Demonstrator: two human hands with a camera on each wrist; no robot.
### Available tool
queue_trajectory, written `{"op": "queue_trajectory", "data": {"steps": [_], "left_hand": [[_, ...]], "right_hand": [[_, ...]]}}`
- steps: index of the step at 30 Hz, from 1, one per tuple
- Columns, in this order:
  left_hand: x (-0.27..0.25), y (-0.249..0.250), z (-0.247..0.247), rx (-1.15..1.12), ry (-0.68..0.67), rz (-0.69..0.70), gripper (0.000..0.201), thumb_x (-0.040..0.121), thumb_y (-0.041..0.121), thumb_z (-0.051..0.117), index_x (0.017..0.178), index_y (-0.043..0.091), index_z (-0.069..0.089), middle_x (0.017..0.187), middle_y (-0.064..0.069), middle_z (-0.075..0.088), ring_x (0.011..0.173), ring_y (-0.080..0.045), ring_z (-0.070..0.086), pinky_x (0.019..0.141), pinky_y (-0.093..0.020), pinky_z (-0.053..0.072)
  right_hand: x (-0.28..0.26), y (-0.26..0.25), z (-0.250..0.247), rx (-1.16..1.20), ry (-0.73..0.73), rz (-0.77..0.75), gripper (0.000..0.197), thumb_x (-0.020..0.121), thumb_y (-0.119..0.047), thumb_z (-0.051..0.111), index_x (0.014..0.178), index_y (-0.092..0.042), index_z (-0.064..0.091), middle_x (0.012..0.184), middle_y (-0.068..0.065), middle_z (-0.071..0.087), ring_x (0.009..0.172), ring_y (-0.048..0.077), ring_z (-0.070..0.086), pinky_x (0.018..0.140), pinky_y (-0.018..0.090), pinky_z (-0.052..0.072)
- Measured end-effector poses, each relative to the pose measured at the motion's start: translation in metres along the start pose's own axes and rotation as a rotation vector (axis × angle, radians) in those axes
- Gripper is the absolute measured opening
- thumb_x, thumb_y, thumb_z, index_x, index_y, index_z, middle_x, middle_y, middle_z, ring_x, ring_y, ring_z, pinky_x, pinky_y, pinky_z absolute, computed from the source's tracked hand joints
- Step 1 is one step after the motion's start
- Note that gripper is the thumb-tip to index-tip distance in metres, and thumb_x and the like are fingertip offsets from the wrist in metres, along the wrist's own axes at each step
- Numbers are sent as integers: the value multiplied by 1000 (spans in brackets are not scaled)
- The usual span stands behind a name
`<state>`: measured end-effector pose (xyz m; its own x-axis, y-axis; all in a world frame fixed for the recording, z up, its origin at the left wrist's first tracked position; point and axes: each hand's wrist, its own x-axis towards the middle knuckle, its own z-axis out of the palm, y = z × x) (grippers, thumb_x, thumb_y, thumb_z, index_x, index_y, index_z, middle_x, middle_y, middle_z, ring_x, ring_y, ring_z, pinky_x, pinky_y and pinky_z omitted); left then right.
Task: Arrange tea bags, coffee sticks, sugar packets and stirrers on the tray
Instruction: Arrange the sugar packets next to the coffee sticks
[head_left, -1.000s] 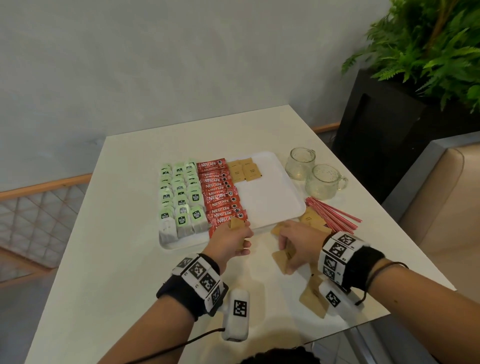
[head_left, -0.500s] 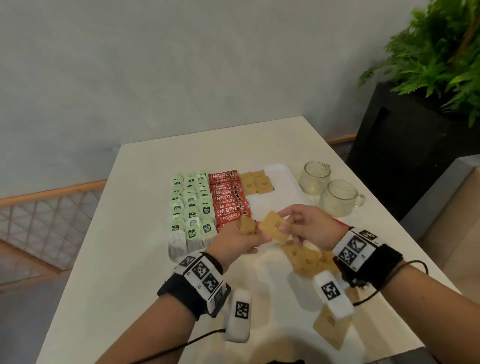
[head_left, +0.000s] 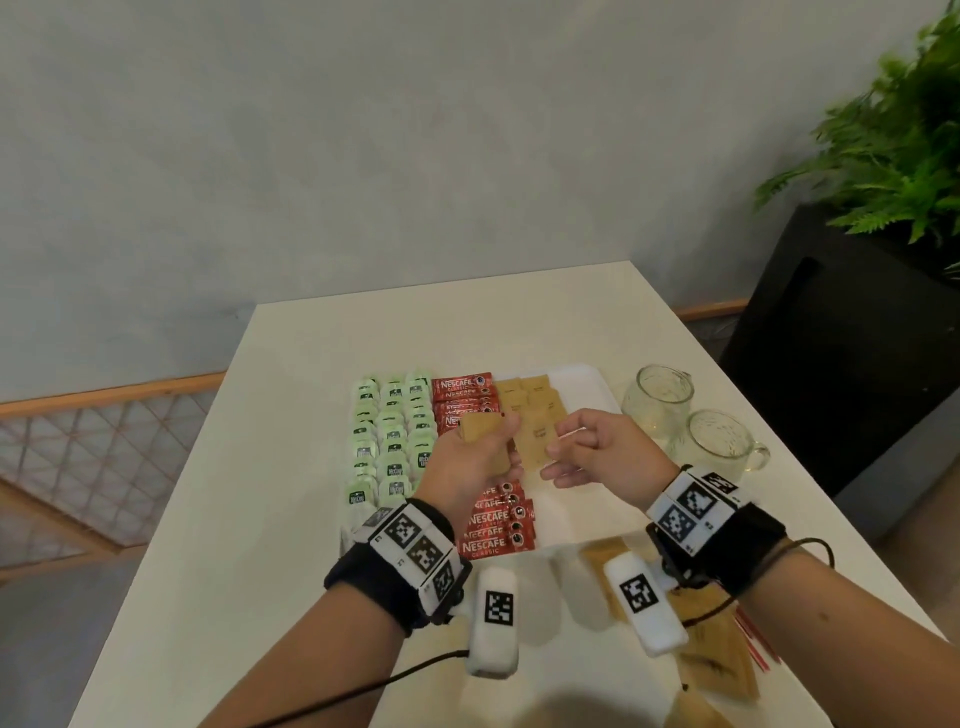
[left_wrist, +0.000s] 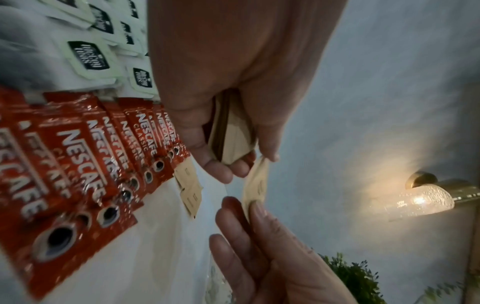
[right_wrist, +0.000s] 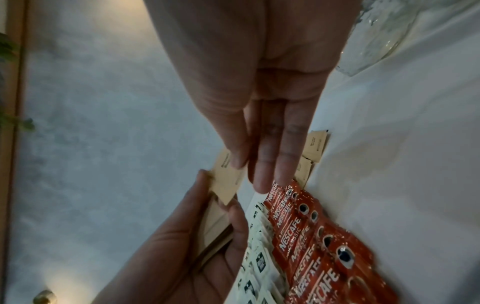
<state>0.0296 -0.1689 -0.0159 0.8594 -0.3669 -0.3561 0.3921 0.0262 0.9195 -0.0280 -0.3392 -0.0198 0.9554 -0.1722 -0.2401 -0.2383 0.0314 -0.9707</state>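
Note:
Both hands hover over the white tray (head_left: 584, 387). My left hand (head_left: 478, 457) grips a small stack of brown sugar packets (head_left: 483, 441), seen edge-on in the left wrist view (left_wrist: 231, 135). My right hand (head_left: 576, 447) pinches a single brown sugar packet (head_left: 535, 441) between thumb and fingers, right beside the stack (right_wrist: 228, 176). On the tray lie rows of green tea bags (head_left: 392, 441), red coffee sticks (head_left: 493, 525) and, at the back, a few sugar packets (head_left: 524, 397). Red stirrers (head_left: 758, 644) lie on the table under my right forearm, mostly hidden.
Loose sugar packets (head_left: 717, 660) lie on the table near its front right edge. Two glass mugs (head_left: 660, 400) (head_left: 717, 441) stand right of the tray. A black planter (head_left: 841, 338) with a fern stands beyond the table's right side.
Both hands have risen from the table's front edge to above the tray. My right hand lifted one sugar packet from the loose pile and brought it beside the stack in my left hand.

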Motion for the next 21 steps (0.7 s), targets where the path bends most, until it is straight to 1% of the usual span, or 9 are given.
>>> {"op": "queue_trajectory", "data": {"steps": [3, 6, 7, 9, 11, 13, 16, 18, 21], "left_hand": [[13, 7, -2, 26, 32, 13, 25, 90, 23, 70, 104, 3, 70, 92, -14, 72, 75, -20, 66, 74, -32, 60], [23, 19, -6, -40, 37, -26, 18, 93, 23, 65, 100, 7, 68, 87, -9, 70, 73, -17, 64, 74, -33, 60], [25, 23, -10, -65, 15, -55, 16, 94, 23, 64, 99, 8, 67, 87, -9, 70, 74, -18, 64, 73, -34, 61], [28, 29, -19, -111, -38, -130, 17, 95, 21, 62, 103, 6, 64, 93, -12, 70, 80, -22, 65, 74, -36, 62], [32, 32, -31, -152, -63, -172, 19, 95, 14, 60, 109, 1, 60, 107, -17, 70, 89, -27, 68, 77, -39, 61], [35, 32, -42, -210, -77, -176, 22, 95, 6, 54, 116, -2, 55, 116, -21, 68, 93, -30, 69, 77, -41, 61], [38, 30, -55, -373, -93, -183, 32, 95, -3, 42, 126, -2, 49, 118, -26, 65, 97, -33, 69, 77, -43, 61], [39, 27, -63, -474, -103, -190, 36, 96, -3, 38, 131, -1, 46, 118, -26, 66, 104, -36, 67, 82, -46, 59], [41, 23, -70, -514, -112, -197, 36, 99, -1, 36, 134, 1, 44, 119, -25, 66, 112, -35, 65, 90, -47, 56]], "right_hand": [[15, -1, 2, -1, 3, 20, 13, 88, -1, 65, 93, -5, 54, 70, 7, 71, 75, 30, 73, 62, 30, 60], [38, 0, -1, -14, 122, 46, 11, 92, -8, 62, 92, -4, 52, 73, 12, 71, 64, 24, 71, 56, 30, 58], [46, 3, -2, -56, 168, 74, 13, 94, -13, 61, 92, -4, 52, 73, 13, 72, 61, 22, 70, 54, 30, 57], [59, 12, -5, -174, 217, 148, 17, 95, -21, 60, 91, -6, 55, 71, 10, 72, 57, 20, 68, 48, 26, 50], [69, 22, -5, -253, 224, 202, 18, 94, -24, 61, 91, -7, 57, 68, 7, 71, 54, 18, 65, 44, 24, 44], [76, 30, -2, -306, 212, 229, 17, 93, -24, 63, 88, -8, 59, 67, 6, 70, 50, 16, 62, 41, 21, 40], [79, 36, 5, -388, 178, 238, 17, 92, -26, 63, 84, -11, 63, 63, 3, 71, 48, 13, 62, 38, 19, 39], [80, 38, 8, -427, 179, 245, 18, 91, -27, 63, 87, -9, 65, 64, 3, 72, 49, 13, 63, 39, 18, 39], [83, 39, 9, -457, 189, 255, 23, 91, -29, 64, 97, -6, 63, 63, 2, 72, 47, 11, 61, 39, 18, 40]]}}
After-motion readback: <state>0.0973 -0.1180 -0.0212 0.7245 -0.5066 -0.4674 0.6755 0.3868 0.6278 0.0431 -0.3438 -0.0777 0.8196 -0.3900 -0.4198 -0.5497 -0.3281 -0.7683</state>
